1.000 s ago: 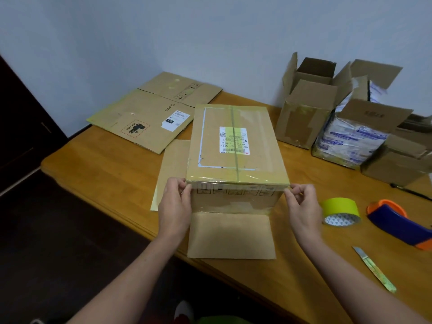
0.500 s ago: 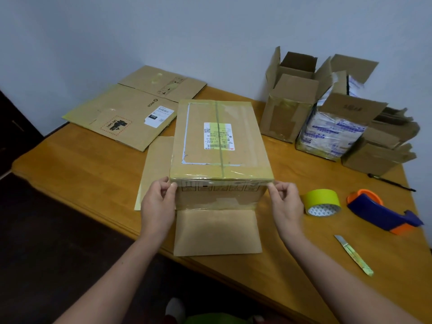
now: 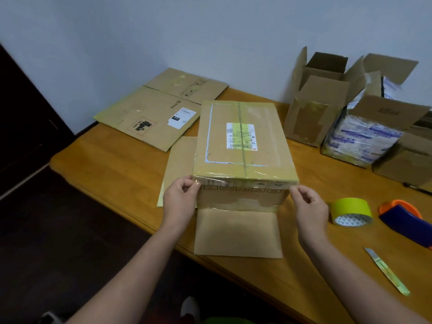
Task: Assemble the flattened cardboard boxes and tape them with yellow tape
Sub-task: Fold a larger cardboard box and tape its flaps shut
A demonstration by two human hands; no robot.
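Note:
An assembled cardboard box (image 3: 243, 146) stands upside down in the middle of the table, its top face taped in yellow and bearing a white label. Its open flaps lie flat on the table at the front (image 3: 237, 232) and left. My left hand (image 3: 181, 195) pinches the near left top corner of the box. My right hand (image 3: 308, 206) pinches the near right top corner. A roll of yellow tape (image 3: 351, 210) lies just right of my right hand. Two flattened cardboard boxes (image 3: 149, 118) lie at the back left.
A blue and orange tape dispenser (image 3: 404, 215) and a utility knife (image 3: 387, 271) lie at the right on the wooden table (image 3: 105, 164). Open assembled boxes (image 3: 315, 108) stand at the back right, one wrapped in printed tape (image 3: 360, 141). The table's near edge runs diagonally under my forearms.
The view has shifted slightly; both hands stay at the box's near top corners and the box has not visibly moved on the table.

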